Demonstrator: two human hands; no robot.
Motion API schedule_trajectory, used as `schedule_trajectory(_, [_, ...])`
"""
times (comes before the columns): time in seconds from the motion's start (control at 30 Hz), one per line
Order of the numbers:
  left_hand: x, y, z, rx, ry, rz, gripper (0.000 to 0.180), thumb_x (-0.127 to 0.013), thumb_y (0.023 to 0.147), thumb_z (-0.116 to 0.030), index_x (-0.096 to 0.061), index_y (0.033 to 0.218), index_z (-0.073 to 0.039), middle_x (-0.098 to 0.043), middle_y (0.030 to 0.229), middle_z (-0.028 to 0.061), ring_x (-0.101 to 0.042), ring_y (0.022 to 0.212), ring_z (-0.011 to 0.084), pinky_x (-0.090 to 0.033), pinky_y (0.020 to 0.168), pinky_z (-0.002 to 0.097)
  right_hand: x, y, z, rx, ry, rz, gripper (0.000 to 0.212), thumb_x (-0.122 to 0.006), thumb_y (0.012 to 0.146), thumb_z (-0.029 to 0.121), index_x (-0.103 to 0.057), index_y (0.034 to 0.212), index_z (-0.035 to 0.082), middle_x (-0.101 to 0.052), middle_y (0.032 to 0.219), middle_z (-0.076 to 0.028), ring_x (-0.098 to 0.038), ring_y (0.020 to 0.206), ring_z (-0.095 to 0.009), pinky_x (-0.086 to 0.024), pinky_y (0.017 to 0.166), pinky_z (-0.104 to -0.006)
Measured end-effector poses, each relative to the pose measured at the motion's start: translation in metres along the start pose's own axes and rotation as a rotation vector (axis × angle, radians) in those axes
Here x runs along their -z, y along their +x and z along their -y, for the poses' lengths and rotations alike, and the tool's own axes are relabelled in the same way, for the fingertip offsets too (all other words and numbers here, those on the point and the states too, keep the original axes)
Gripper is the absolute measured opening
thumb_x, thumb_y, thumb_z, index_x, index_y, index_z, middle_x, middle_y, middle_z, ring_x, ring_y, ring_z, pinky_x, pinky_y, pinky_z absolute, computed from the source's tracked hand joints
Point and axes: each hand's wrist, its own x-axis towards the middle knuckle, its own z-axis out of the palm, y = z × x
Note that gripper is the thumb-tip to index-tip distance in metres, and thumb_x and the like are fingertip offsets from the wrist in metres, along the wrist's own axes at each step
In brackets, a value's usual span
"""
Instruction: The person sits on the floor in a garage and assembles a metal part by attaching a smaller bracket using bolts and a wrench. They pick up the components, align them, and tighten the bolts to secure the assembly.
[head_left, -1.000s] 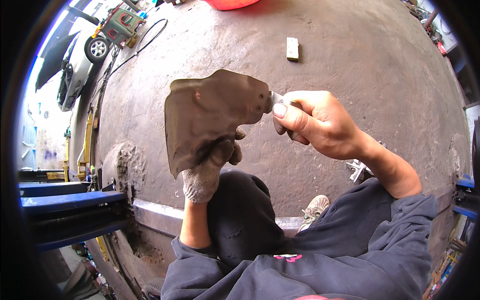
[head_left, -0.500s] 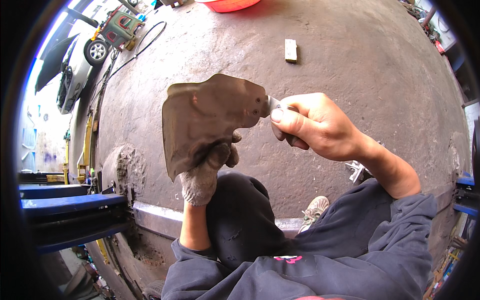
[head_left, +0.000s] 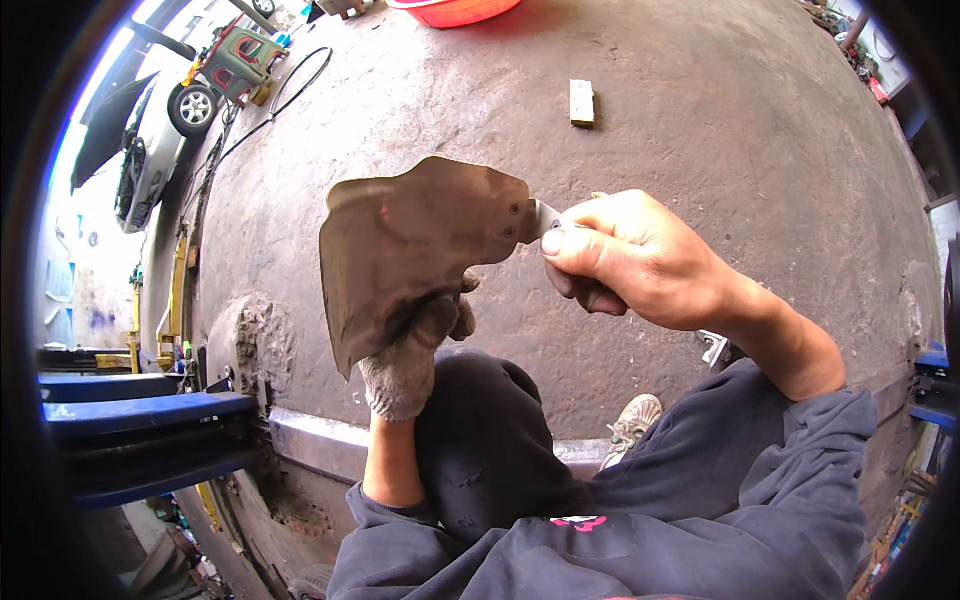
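Observation:
A thin, curved sheet-metal shield (head_left: 425, 225), brownish grey and dull, is held up above my knees. My left hand (head_left: 402, 370), in a dirty grey work glove, grips its lower part, with the thumb hidden behind or under the sheet and some fingertips showing at the edge. Bare, my right hand (head_left: 640, 255) pinches a small metal tab (head_left: 543, 218) at the shield's right end between thumb and curled fingers. Two rivets or small holes sit in the shield beside that tab.
On the concrete floor lies a small white box (head_left: 581, 103). A red basin (head_left: 455, 10) stands at the far edge. Blue lift arms (head_left: 150, 410) flank me on the left. A metal part (head_left: 714, 348) lies by my right knee. A car (head_left: 155, 165) stands far left.
The shield has dipped slightly and shifted a little to the left. My right hand has lowered by a small amount, and both hands keep their grip.

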Motion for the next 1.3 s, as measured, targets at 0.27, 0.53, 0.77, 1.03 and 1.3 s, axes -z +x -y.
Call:
schedule_trajectory(0.27, [0.001,-0.001,0.001,-0.025,-0.007,-0.006,0.039,-0.076,0.09,-0.027,-0.067,0.111,0.004,-0.069,0.098,0.0115,-0.062,0.07,0.0182,-0.048,0.058,0.0296,-0.002,-0.002,0.008,0.008,-0.03,0.019,0.036,-0.053,0.103,0.026,-0.058,0.075,0.003,-0.052,0.06,0.001,-0.046,0.053,-0.005,-0.036,0.05,-0.0243])
schedule_trajectory(0.53, [-0.004,0.001,-0.003,0.013,-0.012,-0.04,0.047,-0.079,0.089,-0.035,-0.069,0.109,0.007,-0.068,0.094,0.0095,-0.062,0.072,0.0173,-0.048,0.063,0.0295,-0.009,-0.003,0.008,0.085,-0.077,-0.072,0.036,-0.056,0.1,0.024,-0.06,0.075,-0.001,-0.056,0.06,-0.006,-0.051,0.058,-0.012,-0.043,0.056,-0.0333])
schedule_trajectory(0.77, [0.003,0.004,0.007,-0.046,-0.09,0.011,0.034,-0.075,0.09,-0.021,-0.064,0.112,0.002,-0.068,0.101,0.0145,-0.061,0.067,0.0192,-0.048,0.054,0.0305,-0.011,0.002,0.005,0.152,-0.188,-0.101,0.038,-0.055,0.1,0.025,-0.055,0.074,-0.003,-0.054,0.062,-0.014,-0.049,0.057,-0.022,-0.042,0.057,-0.0398])
schedule_trajectory(1.03, [0.01,0.004,0.011,-0.016,-0.121,0.025,0.033,-0.074,0.09,-0.019,-0.064,0.113,0.002,-0.068,0.099,0.0143,-0.06,0.067,0.0189,-0.048,0.053,0.0305,-0.015,0.005,0.001,0.2,-0.236,-0.132,0.038,-0.057,0.1,0.025,-0.054,0.075,-0.004,-0.054,0.065,-0.019,-0.048,0.057,-0.028,-0.042,0.058,-0.0416])
schedule_trajectory(1.3, [0.009,0.006,0.008,-0.018,-0.083,-0.004,0.043,-0.078,0.09,-0.031,-0.068,0.11,0.005,-0.07,0.1,0.0118,-0.06,0.07,0.018,-0.046,0.059,0.0301,-0.015,0.008,0.002,0.169,-0.181,-0.103,0.039,-0.057,0.101,0.025,-0.054,0.075,-0.003,-0.052,0.062,-0.015,-0.047,0.057,-0.021,-0.042,0.058,-0.0394])
